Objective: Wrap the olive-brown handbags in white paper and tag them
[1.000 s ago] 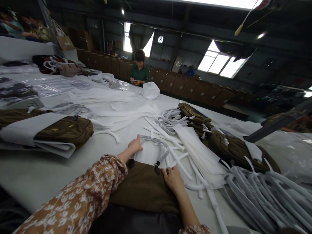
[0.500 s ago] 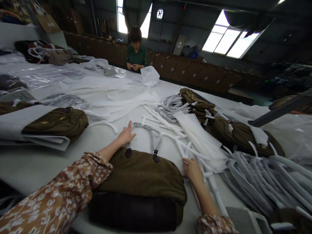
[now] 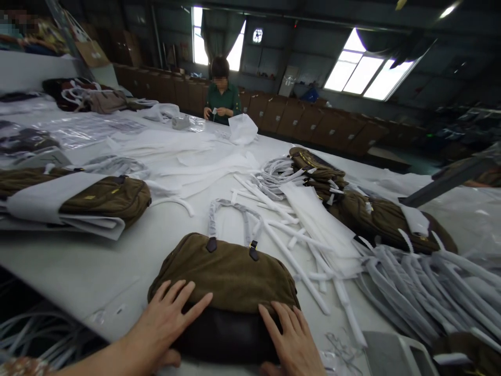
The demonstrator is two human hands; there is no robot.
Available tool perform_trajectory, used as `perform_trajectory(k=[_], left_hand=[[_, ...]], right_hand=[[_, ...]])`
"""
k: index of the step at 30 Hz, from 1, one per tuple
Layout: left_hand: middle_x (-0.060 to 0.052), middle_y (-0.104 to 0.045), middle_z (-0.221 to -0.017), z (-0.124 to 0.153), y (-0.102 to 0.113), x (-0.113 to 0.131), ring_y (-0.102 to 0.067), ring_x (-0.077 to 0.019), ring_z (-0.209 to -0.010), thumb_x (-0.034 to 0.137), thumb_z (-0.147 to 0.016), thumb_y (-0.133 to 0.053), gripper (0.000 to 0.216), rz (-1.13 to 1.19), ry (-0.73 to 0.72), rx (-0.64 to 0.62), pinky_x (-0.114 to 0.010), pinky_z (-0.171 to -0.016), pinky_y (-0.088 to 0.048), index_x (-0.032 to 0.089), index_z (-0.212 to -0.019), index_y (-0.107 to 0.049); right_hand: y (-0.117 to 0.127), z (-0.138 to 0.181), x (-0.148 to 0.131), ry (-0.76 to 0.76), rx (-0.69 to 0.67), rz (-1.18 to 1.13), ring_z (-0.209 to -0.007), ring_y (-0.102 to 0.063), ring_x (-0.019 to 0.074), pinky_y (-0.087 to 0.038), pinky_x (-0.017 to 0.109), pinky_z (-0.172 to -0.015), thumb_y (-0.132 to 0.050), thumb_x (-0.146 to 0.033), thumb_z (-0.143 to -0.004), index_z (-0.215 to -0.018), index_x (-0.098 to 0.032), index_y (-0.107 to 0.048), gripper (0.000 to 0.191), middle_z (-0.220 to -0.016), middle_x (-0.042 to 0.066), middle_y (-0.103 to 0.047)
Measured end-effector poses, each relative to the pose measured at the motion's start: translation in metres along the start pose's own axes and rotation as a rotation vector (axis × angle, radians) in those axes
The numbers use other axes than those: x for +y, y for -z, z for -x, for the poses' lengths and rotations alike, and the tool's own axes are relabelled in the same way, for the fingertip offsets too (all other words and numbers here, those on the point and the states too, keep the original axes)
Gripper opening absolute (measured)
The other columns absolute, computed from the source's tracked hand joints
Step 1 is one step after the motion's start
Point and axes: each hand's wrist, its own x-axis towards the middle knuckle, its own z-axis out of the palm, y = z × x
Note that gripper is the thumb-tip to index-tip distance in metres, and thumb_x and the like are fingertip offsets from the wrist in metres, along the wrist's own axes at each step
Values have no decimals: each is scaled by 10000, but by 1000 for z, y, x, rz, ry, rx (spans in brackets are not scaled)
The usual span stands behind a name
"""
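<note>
An olive-green handbag (image 3: 235,271) with a dark lower panel lies in front of me on the white table (image 3: 129,266). Its wrapped handle (image 3: 230,203) points away from me, joined by dark tabs, one with a gold-coloured ring. My left hand (image 3: 168,313) rests on the bag's left side, fingers spread across the seam between green cloth and dark panel. On the right side, my right hand (image 3: 287,331) lies on the same seam with its fingers stretched out. Both thumbs are low, near the bag's bottom edge.
White foam tubes (image 3: 297,271) and white sheets (image 3: 321,224) lie right of the bag. Beyond them are stacked olive bags (image 3: 376,214) and grey wrapped handles (image 3: 415,292). Another olive bag (image 3: 109,196) with a white wrap sits left. A person (image 3: 222,96) in green stands across the table.
My left hand has come back from beside the handle onto the bag's front. My right hand has left the foam tubes and now lies on the bag.
</note>
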Motion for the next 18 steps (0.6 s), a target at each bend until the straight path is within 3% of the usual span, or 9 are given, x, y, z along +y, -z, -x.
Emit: perform_trajectory(k=[3,6,9,13,18], left_hand=[[-197,-424,-1384,0,-16,1,-413,-402,-1235,369,-474,-883,1243,-111,26,-25,-569,-1031,-265,323,-1485,-162],[-169,-504,-1257,-8,-12,2,-507,-353,-1107,339,-515,-848,1183,-139,-12,-23,-504,-954,-380,292,-1486,-173],[-122,-565,-1119,-10,-5,0,-570,-300,-987,242,-634,-777,987,-152,-25,28,-442,-853,-465,294,-1462,-241],[-79,-620,-935,-8,2,-7,-635,-257,-798,71,-768,-567,682,-151,-94,48,-374,-685,-522,265,-1389,-365],[-66,-623,-871,3,29,-14,-644,-226,-728,-3,-731,-458,644,-156,-131,130,-330,-644,-513,261,-1318,-453]], right_hand=[[-4,-5,-6,-50,-50,-3,-1073,-535,344,-410,499,-944,-866,-427,-482,-1389,-224,-416,1033,-1213,138,-569],[-2,-12,-10,-116,-95,-12,-933,-562,300,-451,456,-847,-893,-442,-413,-1326,-230,-480,1024,-1085,99,-603],[0,-17,-9,-170,-85,23,-877,-565,275,-452,415,-789,-901,-408,-428,-1253,-240,-529,921,-1004,70,-613],[4,-27,-8,-207,-127,61,-841,-595,239,-429,340,-729,-851,-251,-574,-1087,-228,-595,574,-918,39,-646],[25,-43,-4,-224,-239,25,-771,-612,186,-362,272,-635,-695,-178,-754,-922,-227,-607,196,-790,9,-659]])
